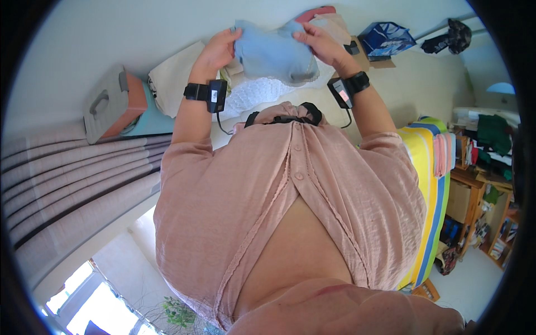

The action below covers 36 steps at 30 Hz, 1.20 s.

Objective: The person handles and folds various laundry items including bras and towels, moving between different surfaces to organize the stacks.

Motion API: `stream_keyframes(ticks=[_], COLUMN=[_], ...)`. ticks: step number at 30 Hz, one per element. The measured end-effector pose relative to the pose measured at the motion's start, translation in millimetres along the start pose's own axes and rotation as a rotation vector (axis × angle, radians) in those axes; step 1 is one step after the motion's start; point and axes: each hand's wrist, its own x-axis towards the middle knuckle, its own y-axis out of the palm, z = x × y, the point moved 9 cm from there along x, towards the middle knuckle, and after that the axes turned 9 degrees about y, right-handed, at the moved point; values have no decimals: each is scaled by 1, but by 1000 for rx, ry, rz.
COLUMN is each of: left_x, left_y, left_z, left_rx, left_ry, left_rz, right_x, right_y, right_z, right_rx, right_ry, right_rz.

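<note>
A light blue piece of fabric with a lace-like edge (274, 54) is stretched between my hands at the top of the view. My left hand (220, 47) pinches its left upper corner between thumb and fingers. At the opposite upper corner, my right hand (320, 42) grips the cloth the same way. Below and behind the blue fabric lies a white textured cloth (255, 95). Each wrist wears a black strap with a small black device. Just beyond my right hand are a pale pinkish cloth (338, 26) and a red item (316, 13).
A grey-lidded storage box (100, 106) and a cream fabric bundle (176, 79) stand at the left, by a curtain (83, 167). At the right are a cardboard box (362, 54), a blue bag (387, 39), a striped cloth (427, 188) and wooden shelves (471, 201).
</note>
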Motion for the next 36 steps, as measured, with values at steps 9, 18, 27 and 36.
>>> stream_keyframes(ticks=[9,18,27,36], left_x=[4,13,28,-22], left_y=[-1,11,38,76], left_z=[48,50,57,109], left_rx=[36,-325,-521,-519], left_ry=[43,10,123,-476], left_rz=[-238,-197,-404,-83], right_x=[15,8,12,21], right_y=[-20,-52,21,-52], right_z=[-53,-25,-19,-49], right_rx=[-52,15,-758,-136], right_ry=[189,54,-273,233], right_rz=[-137,-384,-644,-483])
